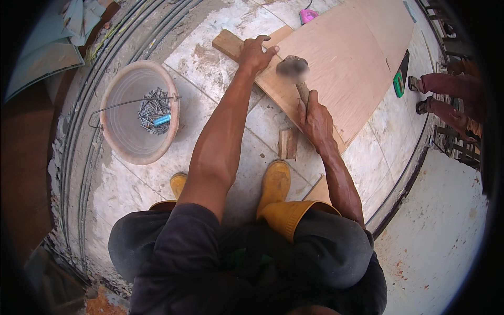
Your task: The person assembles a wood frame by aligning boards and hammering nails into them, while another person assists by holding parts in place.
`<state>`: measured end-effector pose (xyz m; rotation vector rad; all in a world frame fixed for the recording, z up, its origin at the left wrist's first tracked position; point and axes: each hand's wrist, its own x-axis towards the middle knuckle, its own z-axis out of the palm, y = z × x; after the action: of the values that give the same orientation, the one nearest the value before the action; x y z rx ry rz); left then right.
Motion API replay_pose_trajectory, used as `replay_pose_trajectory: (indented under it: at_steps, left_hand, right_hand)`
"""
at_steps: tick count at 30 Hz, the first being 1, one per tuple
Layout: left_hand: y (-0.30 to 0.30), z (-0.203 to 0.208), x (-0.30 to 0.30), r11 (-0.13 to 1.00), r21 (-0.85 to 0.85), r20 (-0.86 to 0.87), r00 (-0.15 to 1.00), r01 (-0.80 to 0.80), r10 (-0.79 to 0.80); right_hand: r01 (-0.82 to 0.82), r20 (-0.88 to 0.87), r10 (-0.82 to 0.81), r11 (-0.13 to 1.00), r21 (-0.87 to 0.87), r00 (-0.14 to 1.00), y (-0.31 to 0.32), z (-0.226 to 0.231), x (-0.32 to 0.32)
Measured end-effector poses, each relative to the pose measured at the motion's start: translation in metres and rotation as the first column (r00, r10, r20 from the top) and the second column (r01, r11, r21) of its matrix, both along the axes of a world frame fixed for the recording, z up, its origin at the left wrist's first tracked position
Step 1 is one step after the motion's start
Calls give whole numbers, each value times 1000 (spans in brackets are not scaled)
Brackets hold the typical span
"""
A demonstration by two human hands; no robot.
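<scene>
My right hand (316, 122) is wrapped round the wooden handle of a hammer (292, 67), whose dark, blurred head is over the near edge of a plywood sheet (346, 58). My left hand (254, 55) rests on a wooden batten (227, 44) by the sheet's left corner, its thumb and forefinger spread apart. The batten's end sticks out to the left, and the rest of it is hidden by my hand and the sheet. I cannot make out any nail under the hammer.
Left of my arm stands a bucket (113, 137) holding nails (153, 107) and a light-blue item. A short wood block (287, 144) lies near my yellow boot (275, 181). Beyond are a pink tool (308, 16), a green-handled tool (398, 84), long rods (67, 157) and another person's legs (446, 86).
</scene>
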<state>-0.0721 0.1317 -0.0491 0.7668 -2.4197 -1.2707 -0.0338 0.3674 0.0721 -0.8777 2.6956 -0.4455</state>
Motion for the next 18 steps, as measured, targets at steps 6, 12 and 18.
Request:
replay_pose_trajectory:
  at_steps: [6,12,18]
  left_hand:
    - [8,27,19,994,-102,-54,998,-46,41]
    - [-5,123,35,907,-415,-435,860,70,-266]
    - [-38,286,120,476,-491,490,683,730,-542]
  right_hand:
    - [198,207,-162,966,-164,965,21,-6,16]
    - [186,98,-179,980,-69,979,38,-1,9]
    - [187,107,-178,979,-81,978,36,-3,15]
